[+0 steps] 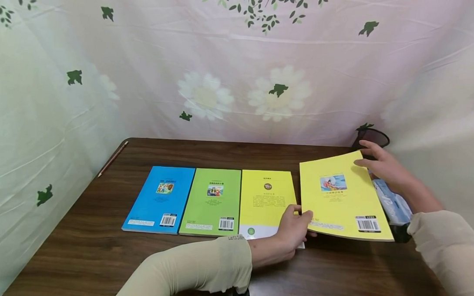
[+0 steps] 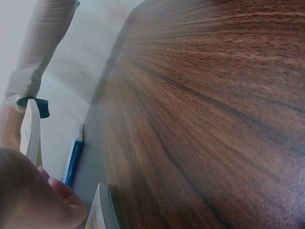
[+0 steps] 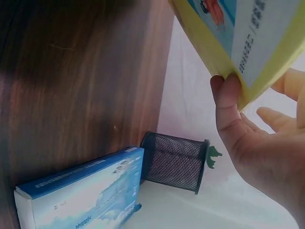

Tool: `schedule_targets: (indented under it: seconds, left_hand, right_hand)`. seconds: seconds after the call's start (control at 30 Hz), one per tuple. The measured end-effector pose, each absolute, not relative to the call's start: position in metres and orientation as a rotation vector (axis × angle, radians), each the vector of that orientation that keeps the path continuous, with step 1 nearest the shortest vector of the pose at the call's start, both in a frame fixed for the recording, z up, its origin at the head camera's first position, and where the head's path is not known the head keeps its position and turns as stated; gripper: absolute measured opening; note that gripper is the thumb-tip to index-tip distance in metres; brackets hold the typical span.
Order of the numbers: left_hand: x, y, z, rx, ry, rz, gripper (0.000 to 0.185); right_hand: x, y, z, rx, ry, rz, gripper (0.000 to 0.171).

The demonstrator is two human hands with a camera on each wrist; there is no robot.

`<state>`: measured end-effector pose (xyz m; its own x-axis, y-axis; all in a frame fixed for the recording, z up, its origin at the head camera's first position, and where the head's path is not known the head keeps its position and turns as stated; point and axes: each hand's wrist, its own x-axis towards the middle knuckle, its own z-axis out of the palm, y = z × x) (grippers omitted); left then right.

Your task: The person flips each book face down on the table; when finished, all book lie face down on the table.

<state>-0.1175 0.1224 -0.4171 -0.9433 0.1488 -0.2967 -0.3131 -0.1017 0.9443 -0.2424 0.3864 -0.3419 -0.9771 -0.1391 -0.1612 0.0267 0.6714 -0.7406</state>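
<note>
Both hands hold a yellow paperback book (image 1: 337,208) above the right part of the table, its back cover with a small picture and barcode facing the head camera. My left hand (image 1: 290,230) pinches its lower left corner. At the upper right edge, my right hand (image 1: 389,168) grips it; the right wrist view shows the fingers bent over the book's edge (image 3: 214,57). Left of it, side by side on the table, lie a blue book (image 1: 144,210), a green book (image 1: 203,205) and a yellow-and-white book (image 1: 262,205), the last partly behind my left hand.
A blue-and-white box (image 3: 86,191) lies at the table's right side, partly covered by the held book in the head view. Behind it stands a black mesh pen holder (image 3: 174,162). A pencil (image 1: 113,159) lies along the left edge. Printed cloth (image 1: 240,56) hangs around the table.
</note>
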Motion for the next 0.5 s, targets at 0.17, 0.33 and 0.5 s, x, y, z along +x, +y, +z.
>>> schedule_targets:
  seconds: [0.17,0.33,0.5]
  left_hand:
    - [-0.117,0.123,-0.418,-0.185,1.842,2.087,0.038]
    - [-0.116,0.123,-0.418,-0.182,1.828,2.034,0.035]
    - [-0.114,0.124,-0.419,-0.165,1.807,2.003,0.025]
  right_hand:
    - [-0.245,0.389,-0.346,-0.067,2.668,-1.138,0.081]
    - [-0.245,0.391,-0.353,-0.055,2.641,-1.125,0.082]
    - [-0.247,0.392,-0.36,-0.051,2.619,-1.124,0.084]
